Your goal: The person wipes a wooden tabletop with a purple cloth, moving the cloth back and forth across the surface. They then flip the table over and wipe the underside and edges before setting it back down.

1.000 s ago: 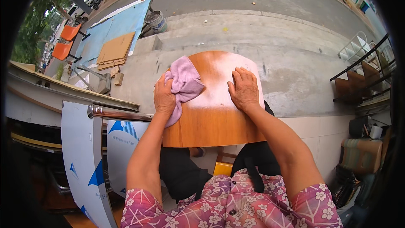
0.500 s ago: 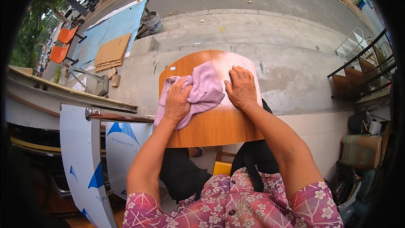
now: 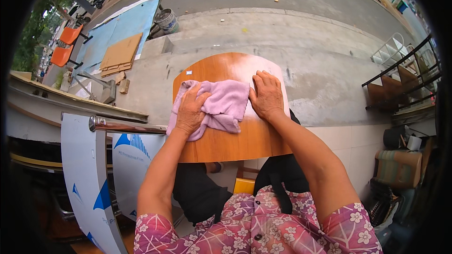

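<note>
Wooden board (image 3: 230, 146), round at the far end, sits right in front of the person, over the dark trousers (image 3: 197, 195); what props it underneath is hidden. Pink cloth (image 3: 228, 99) lies loosely bunched on its left half, one corner hanging at the left edge. Left hand (image 3: 191, 110) is palm down on the cloth, fingers loosely spread, pressing rather than clenching; whether any fold is pinched under the palm, can't tell. Right hand (image 3: 267, 95) is flat on the board near its right edge, fingers nearly straight and close together, gripping nothing visible. Cloth looks light, soft and floppy, probably thick like a towel; hard to damage, easy to crumple. Best hold: flat palm over the bunched middle, or pinch a raised fold. Board looks stiff and fairly solid, likely moderate weight; pale glare on the right suggests a smooth, maybe slippery face that could scratch. Best hold: opposite side edges, or a palm near the rim. Small pale sticker (image 3: 189, 72) sits near the far left edge.
</note>
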Tool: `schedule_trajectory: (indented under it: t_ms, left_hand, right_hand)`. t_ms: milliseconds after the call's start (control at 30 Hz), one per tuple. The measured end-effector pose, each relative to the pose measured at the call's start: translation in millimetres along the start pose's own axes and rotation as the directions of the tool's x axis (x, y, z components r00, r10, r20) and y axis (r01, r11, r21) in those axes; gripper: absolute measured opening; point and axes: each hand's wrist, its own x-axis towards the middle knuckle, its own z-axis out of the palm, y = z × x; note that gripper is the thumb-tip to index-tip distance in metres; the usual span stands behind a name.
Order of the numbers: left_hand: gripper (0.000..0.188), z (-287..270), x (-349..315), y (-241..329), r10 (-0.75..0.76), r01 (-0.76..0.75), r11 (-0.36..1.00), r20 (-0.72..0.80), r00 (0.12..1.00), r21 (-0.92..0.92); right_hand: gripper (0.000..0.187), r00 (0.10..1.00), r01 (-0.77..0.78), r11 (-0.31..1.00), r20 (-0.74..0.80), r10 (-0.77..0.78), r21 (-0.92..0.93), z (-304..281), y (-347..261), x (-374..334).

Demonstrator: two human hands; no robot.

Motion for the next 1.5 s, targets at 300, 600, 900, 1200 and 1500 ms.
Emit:
schedule_trajectory:
  t_ms: [300, 600, 900, 1200, 1500]
  left_hand:
    - [0.042, -4, 0, 3, 0.028, -0.028, 0.999, -0.008, 1.000, 0.016]
    - [0.042, -8, -4, -14, -0.074, 0.075, 0.997, -0.080, 0.994, 0.016]
    - [0.045, -13, -4, -33, -0.257, 0.267, 0.961, -0.118, 0.959, 0.073]
    - [0.043, -13, -11, -15, -0.080, 0.080, 0.997, -0.034, 0.996, 0.003]
    - [0.048, -10, -13, -15, -0.015, 0.015, 1.000, -0.002, 1.000, 0.006]
  right_hand:
    - [0.041, 1.000, -0.003, 1.000, -0.007, 0.003, -0.018, 4, 1, 0]
    - [0.042, 1.000, -0.007, 1.000, 0.007, 0.008, -0.019, 2, -1, 2]
    - [0.042, 1.000, -0.012, 0.999, 0.020, 0.013, -0.045, 1, -3, 2]
    - [0.042, 1.000, 0.002, 0.999, 0.018, -0.001, -0.043, 1, -2, 1]
    - [0.042, 1.000, 0.003, 0.999, 0.004, -0.002, -0.039, 4, -1, 1]
